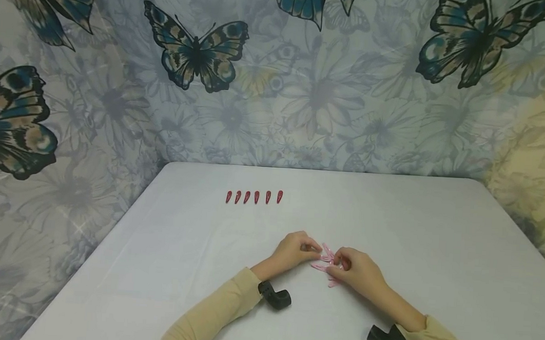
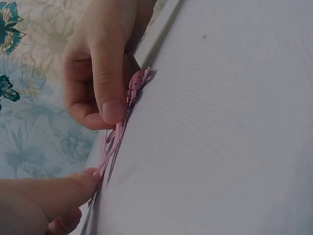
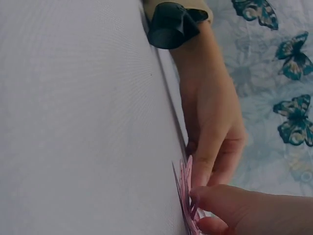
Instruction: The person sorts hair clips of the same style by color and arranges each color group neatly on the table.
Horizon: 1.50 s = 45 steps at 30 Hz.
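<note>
A small pile of pink snap hair clips [image 1: 320,267] lies on the white table between the two hands. My left hand [image 1: 294,249] is at the left side of the pile, thumb and index finger pinching the end of a pink clip. From the right, my right hand [image 1: 361,273] reaches over the pile and pinches another pink clip, its fingertips covering part of the heap. In the left wrist view, slim pink clips [image 2: 115,142] stretch between the fingertips of both hands. The right wrist view shows pink clips [image 3: 185,183] fanned out beside the fingers.
Several red hair clips [image 1: 256,197] lie in a spaced row farther back on the white table [image 1: 390,212]. Black wrist-worn devices [image 1: 276,297] sit on both forearms. A cloth with butterflies [image 1: 196,53] hangs behind the table's far edge.
</note>
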Available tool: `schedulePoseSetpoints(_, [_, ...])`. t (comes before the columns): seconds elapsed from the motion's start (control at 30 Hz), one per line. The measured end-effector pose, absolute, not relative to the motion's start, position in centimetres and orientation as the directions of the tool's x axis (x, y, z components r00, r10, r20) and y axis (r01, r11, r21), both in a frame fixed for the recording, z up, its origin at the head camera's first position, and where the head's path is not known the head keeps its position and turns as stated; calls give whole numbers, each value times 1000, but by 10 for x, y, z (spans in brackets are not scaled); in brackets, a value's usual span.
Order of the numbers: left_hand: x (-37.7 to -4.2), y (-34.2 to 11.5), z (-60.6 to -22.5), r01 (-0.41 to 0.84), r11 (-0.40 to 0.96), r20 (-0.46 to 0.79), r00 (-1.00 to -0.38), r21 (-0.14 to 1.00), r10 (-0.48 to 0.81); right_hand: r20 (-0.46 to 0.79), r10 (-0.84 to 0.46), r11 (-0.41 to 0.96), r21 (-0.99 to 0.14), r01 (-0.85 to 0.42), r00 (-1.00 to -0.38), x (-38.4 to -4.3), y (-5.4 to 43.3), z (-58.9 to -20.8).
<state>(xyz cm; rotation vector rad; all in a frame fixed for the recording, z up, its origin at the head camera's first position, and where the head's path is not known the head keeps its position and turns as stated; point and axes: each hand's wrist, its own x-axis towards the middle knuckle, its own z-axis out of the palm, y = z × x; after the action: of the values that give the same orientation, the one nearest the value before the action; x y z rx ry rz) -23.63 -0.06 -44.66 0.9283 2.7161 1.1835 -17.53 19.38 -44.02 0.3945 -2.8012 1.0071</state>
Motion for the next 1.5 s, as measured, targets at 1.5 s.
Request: schedulePoseSetpoints(1.5, [-242,-11,-433,319,434,71,-865,842,496,418,-189,592,-673,-443,-888,-176,193,-439])
